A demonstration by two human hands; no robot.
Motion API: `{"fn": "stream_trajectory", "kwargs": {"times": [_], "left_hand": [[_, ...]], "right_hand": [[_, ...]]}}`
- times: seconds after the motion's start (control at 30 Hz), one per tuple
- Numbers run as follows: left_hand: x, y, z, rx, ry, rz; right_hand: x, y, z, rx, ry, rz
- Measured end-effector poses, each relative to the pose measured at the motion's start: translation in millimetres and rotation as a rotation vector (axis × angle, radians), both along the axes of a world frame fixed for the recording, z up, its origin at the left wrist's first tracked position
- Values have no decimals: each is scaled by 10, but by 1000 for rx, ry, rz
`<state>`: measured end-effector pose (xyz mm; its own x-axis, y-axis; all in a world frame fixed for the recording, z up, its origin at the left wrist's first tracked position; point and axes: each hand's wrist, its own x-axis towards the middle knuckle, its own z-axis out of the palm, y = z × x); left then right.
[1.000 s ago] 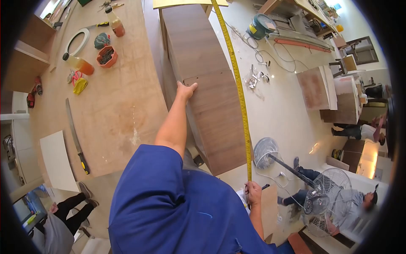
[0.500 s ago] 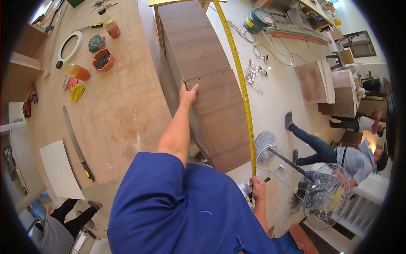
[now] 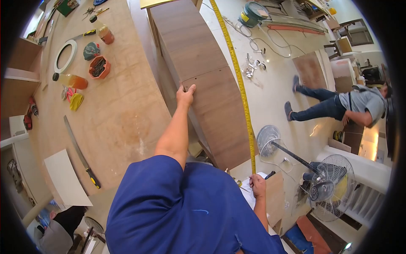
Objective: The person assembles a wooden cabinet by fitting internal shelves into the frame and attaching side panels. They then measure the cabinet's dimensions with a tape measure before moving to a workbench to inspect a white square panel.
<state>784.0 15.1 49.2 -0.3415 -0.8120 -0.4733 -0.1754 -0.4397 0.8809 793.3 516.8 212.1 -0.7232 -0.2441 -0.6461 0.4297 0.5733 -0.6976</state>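
Observation:
A long brown wood-grain cabinet [image 3: 220,110] lies in front of me, a seam crossing its top. My left hand [image 3: 185,95] grips its left edge just below the seam, thumb on the top face. Along the cabinet's right side a yellow tape measure [image 3: 241,80] is stretched out from the far end towards me. My right hand [image 3: 258,185] is closed around the near end of the tape, low by my right side. A dark pen-like thing [image 3: 270,175] sticks out of that hand. White paper-like material [image 3: 247,194] shows beside it.
On the plywood table [image 3: 114,114] at left are a handsaw [image 3: 82,154], bottles [image 3: 74,80], a red bowl of screws [image 3: 100,67] and a white ring [image 3: 65,56]. A standing fan [image 3: 327,186] is at right. A person [image 3: 338,106] walks behind it; another person [image 3: 59,230] is at lower left.
My view has shifted slightly; both hands keep their places on the cabinet and tape. The person at right has moved farther from the fan, towards the upper right.

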Motion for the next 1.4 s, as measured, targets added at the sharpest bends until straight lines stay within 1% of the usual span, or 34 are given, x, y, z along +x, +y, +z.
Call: {"fn": "stream_trajectory", "kwargs": {"times": [0.17, 0.27, 0.33, 0.37, 0.47, 0.53, 0.57, 0.73, 0.93, 1.03, 1.1, 1.17, 1.23, 1.3, 1.4], "left_hand": [[43, -13, 176, 39, 16, -40], [12, 16, 90, -38, 45, 22], [3, 18, 110, -11, 63, 17], [14, 25, 112, 0, 70, 18], [25, 29, 128, -63, 64, -3], [25, 8, 3, -105, -15, -13], [23, 8, 28, -123, -55, -20], [36, -6, 67, -90, -67, -38], [57, 4, 127, -80, -57, -50], [56, 8, 140, -98, -72, -45], [47, 5, 92, -130, -118, -46], [40, 1, 26, -138, -85, -42], [38, -6, -51, -146, -68, -40], [39, -13, -44, -151, -69, -42], [69, -14, 55, -76, -38, -65]], "right_hand": [[-6, -5, -48, 40, -5, 29], [-51, -48, -84, 46, -1, 41], [-80, -17, -227, 8, 23, 56], [-89, -2, -275, 27, 9, 54], [-178, -38, -414, 39, -32, 66], [-240, -106, -469, 18, -68, 64], [-287, -191, -470, 10, -75, 52], [-536, -585, -512, -50, -107, 25], [-834, -1102, -799, -5, -108, 89], [-936, -1374, -814, 2, -92, 122], [-969, -1479, -855, 16, -52, 148], [-1004, -1584, -890, 39, 1, 176], [-1024, -1668, -861, 53, -28, 152], [-1033, -1726, -867, 48, -42, 124], [-1018, -1773, -872, 31, -48, 101]]}}
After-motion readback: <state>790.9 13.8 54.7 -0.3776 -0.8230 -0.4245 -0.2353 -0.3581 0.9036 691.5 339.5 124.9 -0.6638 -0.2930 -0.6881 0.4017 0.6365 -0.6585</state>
